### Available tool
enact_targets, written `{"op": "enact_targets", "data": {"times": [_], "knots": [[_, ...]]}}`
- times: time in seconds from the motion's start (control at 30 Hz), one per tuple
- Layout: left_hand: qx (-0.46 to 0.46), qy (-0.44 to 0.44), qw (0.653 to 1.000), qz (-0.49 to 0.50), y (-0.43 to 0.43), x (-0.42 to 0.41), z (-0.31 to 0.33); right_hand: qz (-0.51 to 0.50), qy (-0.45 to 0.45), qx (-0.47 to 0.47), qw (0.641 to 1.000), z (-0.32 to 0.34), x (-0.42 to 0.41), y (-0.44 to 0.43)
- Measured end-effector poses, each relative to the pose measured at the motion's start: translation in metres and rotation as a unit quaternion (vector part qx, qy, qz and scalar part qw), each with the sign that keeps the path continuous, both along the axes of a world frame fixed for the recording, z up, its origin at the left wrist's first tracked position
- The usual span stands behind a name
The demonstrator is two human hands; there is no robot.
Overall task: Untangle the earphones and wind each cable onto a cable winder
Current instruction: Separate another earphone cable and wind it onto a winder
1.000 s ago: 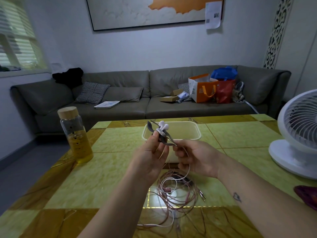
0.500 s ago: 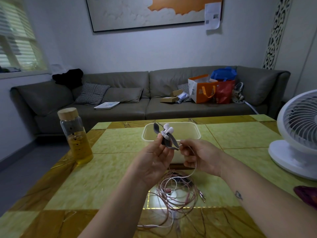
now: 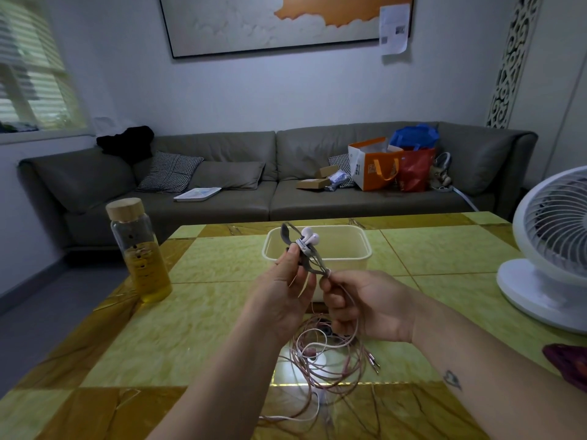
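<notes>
Evidently the left hand (image 3: 279, 290) pinches the winder (image 3: 305, 257) steady, earbuds (image 3: 309, 238) on top. The right hand (image 3: 365, 303) pinches the cable (image 3: 329, 274) at its lower tip with curled fingers (image 3: 332, 301), probably guiding a wrap.

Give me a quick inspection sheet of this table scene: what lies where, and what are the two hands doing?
Surface: glossy green and gold tiled table.
Job's things: grey cable winder with white earbuds at its top, held up in front of a cream tub.
Clutter: glass bottle of yellow liquid at left; white fan at right; dark red object at the right edge.
Hands: left hand holds the winder; right hand pinches a cable at the winder's lower end.
Cables: pink and white tangle lying loose on the table below the hands.
Surroundings: grey sofa with cushions and shopping bags.
</notes>
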State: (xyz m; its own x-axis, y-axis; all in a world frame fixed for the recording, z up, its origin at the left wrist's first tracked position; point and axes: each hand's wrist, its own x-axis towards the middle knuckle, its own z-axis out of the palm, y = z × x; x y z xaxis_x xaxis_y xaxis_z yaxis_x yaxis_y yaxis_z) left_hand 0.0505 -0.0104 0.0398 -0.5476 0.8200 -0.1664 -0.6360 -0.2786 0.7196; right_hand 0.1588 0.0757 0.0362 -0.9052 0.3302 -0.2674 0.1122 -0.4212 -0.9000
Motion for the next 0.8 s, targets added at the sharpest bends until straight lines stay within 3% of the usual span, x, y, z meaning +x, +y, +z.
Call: {"op": "enact_targets", "data": {"times": [0.13, 0.33, 0.5, 0.6, 0.7, 0.8], "knots": [[-0.013, -0.013, 1.0, 0.002, 0.0008, 0.0007, 0.0014, -0.003, -0.003, 0.0, 1.0, -0.002, 0.0016, 0.0025], [-0.036, 0.006, 0.999, 0.007, 0.0004, -0.0002, -0.002, -0.014, -0.008, 0.075, 0.997, 0.0025, 0.0028, 0.0027], [-0.037, -0.072, 0.997, -0.012, 0.0024, -0.0009, -0.0025, -0.007, -0.026, 0.1, 0.995, -0.0024, 0.0034, 0.0019], [-0.047, -0.074, 0.996, -0.016, 0.0019, -0.0003, -0.0041, -0.045, -0.049, 0.209, 0.976, -0.004, 0.0033, 0.0044], [-0.055, -0.071, 0.996, -0.015, 0.0015, -0.0004, -0.0055, -0.054, -0.088, 0.363, 0.926, 0.0002, 0.0029, 0.0069], [-0.059, -0.062, 0.996, -0.014, 0.0023, -0.0003, -0.0071, -0.042, -0.094, 0.391, 0.915, 0.0051, 0.0019, 0.0079]]}}
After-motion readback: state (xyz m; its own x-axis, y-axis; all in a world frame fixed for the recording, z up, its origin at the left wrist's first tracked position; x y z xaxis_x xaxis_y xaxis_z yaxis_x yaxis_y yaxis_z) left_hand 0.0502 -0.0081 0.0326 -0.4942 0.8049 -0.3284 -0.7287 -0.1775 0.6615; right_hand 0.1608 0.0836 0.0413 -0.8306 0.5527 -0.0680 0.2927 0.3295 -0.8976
